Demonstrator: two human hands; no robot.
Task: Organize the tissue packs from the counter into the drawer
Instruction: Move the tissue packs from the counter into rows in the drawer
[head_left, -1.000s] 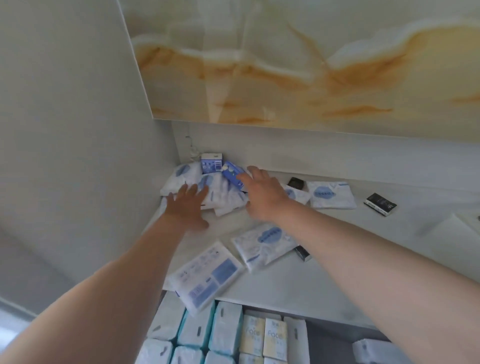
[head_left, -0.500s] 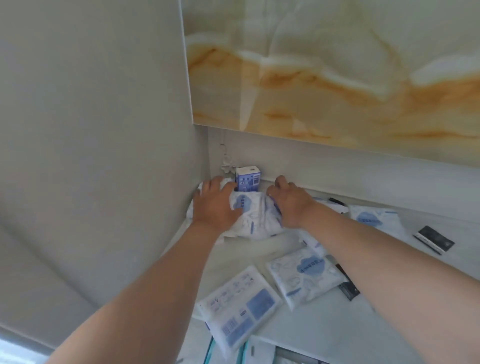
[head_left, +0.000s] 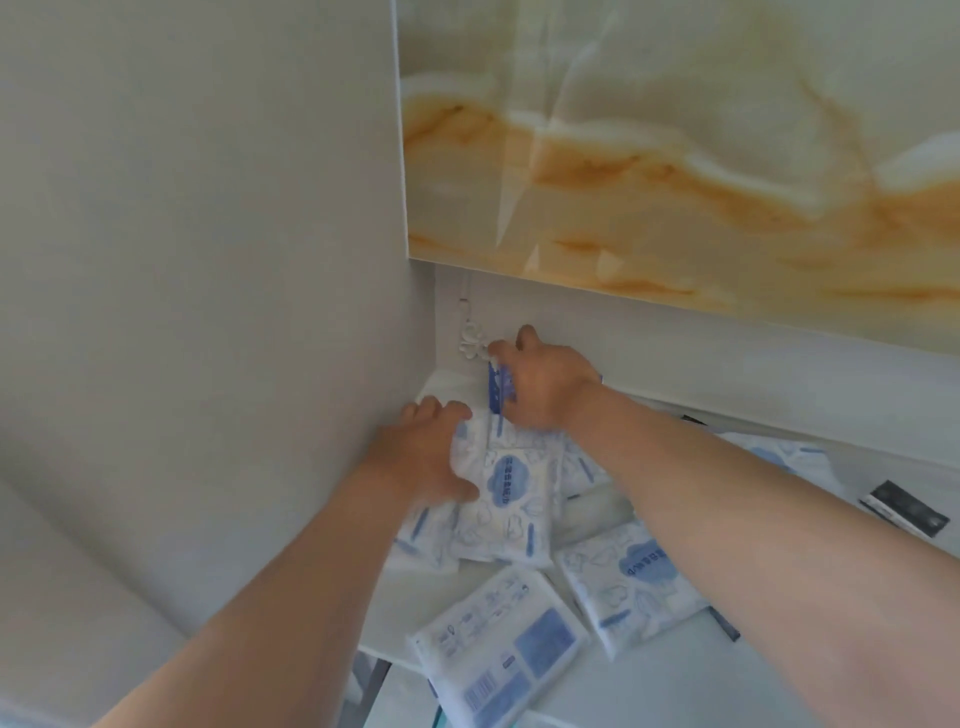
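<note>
Left hand (head_left: 423, 454), centre frame: fingers curled over the top edge of a cloud-print tissue pack (head_left: 511, 499), thumb pressed on its face. Firm hold. That pack sits on top of more white packs, in the counter's (head_left: 670, 686) back corner against the grey wall (head_left: 208, 312).

Right hand (head_left: 548, 384), just above and right of the left: fingers wrapped round a small blue pack (head_left: 497, 388) standing upright against the back wall. Closed grip.

Loose on the counter:
- second cloud-print pack (head_left: 636, 579), lower right of centre, partly under the right forearm
- blue-panel pack (head_left: 501, 647), bottom centre, overhanging the front edge
- another white pack (head_left: 784, 460), right
- black packet (head_left: 904, 508), far right

Marble panel (head_left: 675, 156) fills the upper right.
</note>
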